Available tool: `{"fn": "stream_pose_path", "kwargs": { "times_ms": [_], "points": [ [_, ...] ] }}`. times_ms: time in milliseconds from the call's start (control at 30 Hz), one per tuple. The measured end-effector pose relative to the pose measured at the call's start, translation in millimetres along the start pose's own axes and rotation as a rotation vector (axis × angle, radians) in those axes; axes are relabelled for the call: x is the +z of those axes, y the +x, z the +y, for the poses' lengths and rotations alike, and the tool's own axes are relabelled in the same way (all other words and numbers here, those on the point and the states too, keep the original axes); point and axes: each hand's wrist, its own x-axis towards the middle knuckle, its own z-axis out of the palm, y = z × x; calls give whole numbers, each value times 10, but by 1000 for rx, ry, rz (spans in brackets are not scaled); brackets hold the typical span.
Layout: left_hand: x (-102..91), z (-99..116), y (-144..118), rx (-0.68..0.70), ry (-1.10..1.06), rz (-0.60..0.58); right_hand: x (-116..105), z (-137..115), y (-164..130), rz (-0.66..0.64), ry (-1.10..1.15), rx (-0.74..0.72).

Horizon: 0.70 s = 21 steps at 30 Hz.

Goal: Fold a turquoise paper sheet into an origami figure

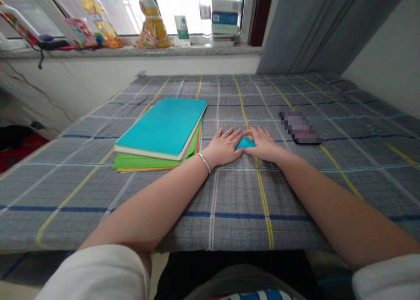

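A small folded piece of blue paper lies flat on the checked cloth, between my two hands. My left hand, with a silver bangle at the wrist, rests palm down on the paper's left side, fingers stretched out. From the right, my right hand lies over the paper's other edge with its fingers spread. Both thumbs come close together at the near edge of the paper. Parts of the paper are hidden under the fingers. Left of my left hand sits a stack of coloured paper with a blue sheet on top.
The grey checked cloth covers the whole surface. A phone with a blurred screen lies to the right. On the windowsill at the back stand bottles, packets, a green-and-white tube and stacked boxes.
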Motion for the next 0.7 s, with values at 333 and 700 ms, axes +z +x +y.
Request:
{"fn": "stream_pose_path", "kwargs": {
  "times_ms": [333,700],
  "points": [
    [19,-19,5,8,15,13,-67,109,-22,-1,33,4],
    [9,-30,8,4,-2,-3,-199,251,-79,-54,36,5]
  ]
}}
